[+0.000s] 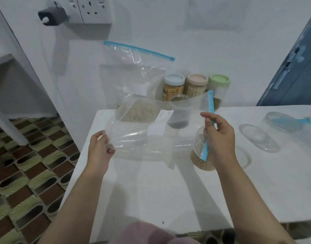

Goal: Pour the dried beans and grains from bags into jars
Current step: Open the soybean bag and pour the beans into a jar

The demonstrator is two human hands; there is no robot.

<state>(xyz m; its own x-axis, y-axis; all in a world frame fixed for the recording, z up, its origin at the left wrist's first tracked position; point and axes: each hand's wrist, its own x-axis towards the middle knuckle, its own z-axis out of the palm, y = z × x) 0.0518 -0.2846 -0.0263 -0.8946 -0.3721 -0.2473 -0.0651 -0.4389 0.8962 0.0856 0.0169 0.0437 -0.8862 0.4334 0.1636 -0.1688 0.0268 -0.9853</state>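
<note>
Above the white table [151, 191], held in the air: one clear zip bag [151, 136], turned on its side, blue zip strip [206, 124] at the right end. Left hand [100, 148] pinches the bag's closed bottom edge between thumb and curled fingers. Right hand [220, 136] grips the zip end, fingers curled round the strip. Contents of the held bag: hard to tell, seemingly little or nothing.

Directly beneath the right hand, on the table: one open clear jar [202, 155], partly filled with pale grain [200, 162].

Behind the held bag, seen through the plastic: a second bag [133, 74] standing upright against the wall, blue zip on top, with a heap of pale grain [139, 111] at its base. Beside it, an open jar with dark contents [179, 111].

At the back of the table, in a row, touching: blue-lidded jar [174, 85] of yellow grain; pink-lidded jar [197, 85] of pale grain; green-lidded jar [219, 87], contents unclear.

Right side of the table: two empty clear jars [258, 138] lying on their sides, one with a blue lid [287, 123].
</note>
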